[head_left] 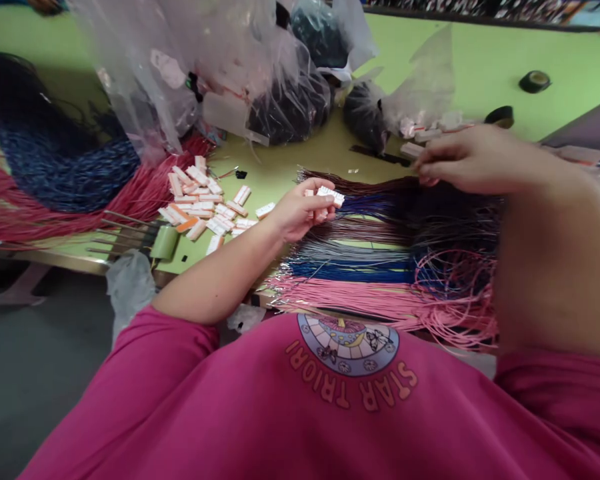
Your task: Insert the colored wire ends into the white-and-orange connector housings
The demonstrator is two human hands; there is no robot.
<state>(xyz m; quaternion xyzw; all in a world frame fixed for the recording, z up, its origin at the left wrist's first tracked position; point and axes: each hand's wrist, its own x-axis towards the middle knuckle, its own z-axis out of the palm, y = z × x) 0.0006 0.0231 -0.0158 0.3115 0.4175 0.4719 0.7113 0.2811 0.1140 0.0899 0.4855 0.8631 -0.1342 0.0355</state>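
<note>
My left hand (300, 210) is closed around a small white plastic connector (330, 195), held just above the left ends of the wire bundles. My right hand (463, 160) hovers over the dark brown wires (360, 183), fingertips pinched together at their far edge; what they pinch is too small to make out. Sorted wires lie across the green table (485, 67) in front of me: brown, dark blue (350, 270), grey, and pink (340, 300) nearest my chest.
A pile of white connectors (200, 200) lies left of my left hand. Red and blue wire hanks (55, 173) fill the far left. Clear plastic bags (240, 73) of dark parts stand behind. Two tape rolls (534, 81) sit at the back right.
</note>
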